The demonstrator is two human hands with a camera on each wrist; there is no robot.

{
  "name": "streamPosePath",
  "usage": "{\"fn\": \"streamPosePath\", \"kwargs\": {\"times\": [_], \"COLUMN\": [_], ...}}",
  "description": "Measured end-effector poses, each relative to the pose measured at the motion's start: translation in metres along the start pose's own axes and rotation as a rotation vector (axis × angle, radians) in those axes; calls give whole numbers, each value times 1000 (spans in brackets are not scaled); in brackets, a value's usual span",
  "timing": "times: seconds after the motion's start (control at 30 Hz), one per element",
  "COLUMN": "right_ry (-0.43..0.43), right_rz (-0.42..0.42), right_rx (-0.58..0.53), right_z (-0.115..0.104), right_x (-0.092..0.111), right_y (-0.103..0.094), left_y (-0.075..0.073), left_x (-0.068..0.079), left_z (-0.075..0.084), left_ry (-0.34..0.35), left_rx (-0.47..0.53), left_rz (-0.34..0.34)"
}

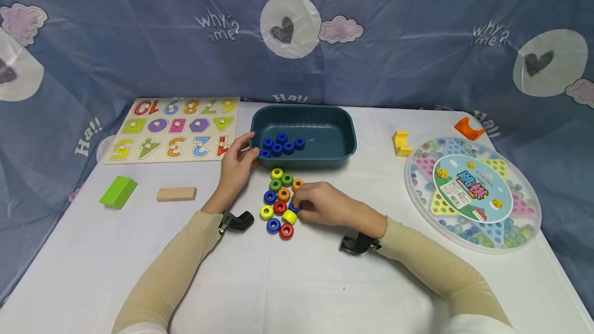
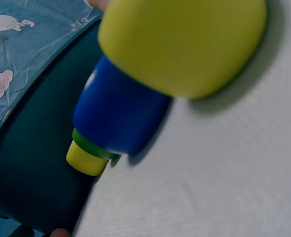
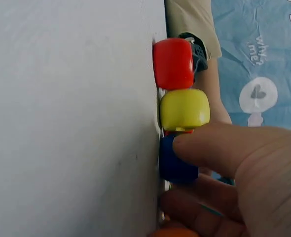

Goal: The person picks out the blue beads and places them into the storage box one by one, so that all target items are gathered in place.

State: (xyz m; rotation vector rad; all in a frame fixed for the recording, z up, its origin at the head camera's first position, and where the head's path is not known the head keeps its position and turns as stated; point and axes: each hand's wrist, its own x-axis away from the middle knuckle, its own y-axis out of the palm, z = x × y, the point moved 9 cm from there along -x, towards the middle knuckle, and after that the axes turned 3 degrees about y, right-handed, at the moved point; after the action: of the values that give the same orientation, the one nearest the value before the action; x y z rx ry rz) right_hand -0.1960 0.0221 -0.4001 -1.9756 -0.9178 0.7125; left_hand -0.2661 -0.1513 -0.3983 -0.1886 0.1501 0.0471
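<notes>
My right hand pinches a blue bead at the right side of a cluster of beads on the table. The thumb lies on the bead in the right wrist view, with the fingers behind it. Close by are a yellow bead tipped on its side, a red bead and several more in green, orange, yellow, red and blue. With its fingertips and thumb at the rim, my left hand touches the left end of a dark teal bin. Several blue beads lie in the bin's left part.
A number puzzle board lies at the back left, with a green block and a wooden block before it. On the right are a round marble game box, a yellow block and an orange block. A printed curtain hangs behind.
</notes>
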Motion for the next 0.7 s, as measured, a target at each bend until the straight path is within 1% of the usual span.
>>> {"fn": "streamPosePath", "kwargs": {"times": [0.07,0.13,0.2,0.27,0.33,0.4,0.47,0.53,0.63,0.7], "right_ry": [0,-5,-11,-9,11,54,121,201,319,366], "right_rz": [13,43,96,158,220,257,263,246,193,137], "right_rx": [-22,-38,-53,-59,-64,-55,-48,-38,-33,-16], "right_z": [0,-1,-2,0,7,22,40,62,91,104], "right_x": [0,-2,-4,-9,-15,-22,-30,-37,-46,-54], "right_y": [-5,-15,-33,-55,-77,-93,-102,-104,-99,-91], "left_y": [0,0,0,0,0,-1,-1,-1,0,-1], "left_x": [0,0,1,1,1,1,1,1,2,2], "left_z": [1,1,2,2,2,2,1,0,0,1], "left_ry": [2,3,4,5,5,2,-2,-5,-8,-8], "left_rx": [-5,-9,-9,-8,-9,-9,-11,-9,-8,-10], "left_rz": [-1,1,3,4,5,4,5,7,5,2]}}
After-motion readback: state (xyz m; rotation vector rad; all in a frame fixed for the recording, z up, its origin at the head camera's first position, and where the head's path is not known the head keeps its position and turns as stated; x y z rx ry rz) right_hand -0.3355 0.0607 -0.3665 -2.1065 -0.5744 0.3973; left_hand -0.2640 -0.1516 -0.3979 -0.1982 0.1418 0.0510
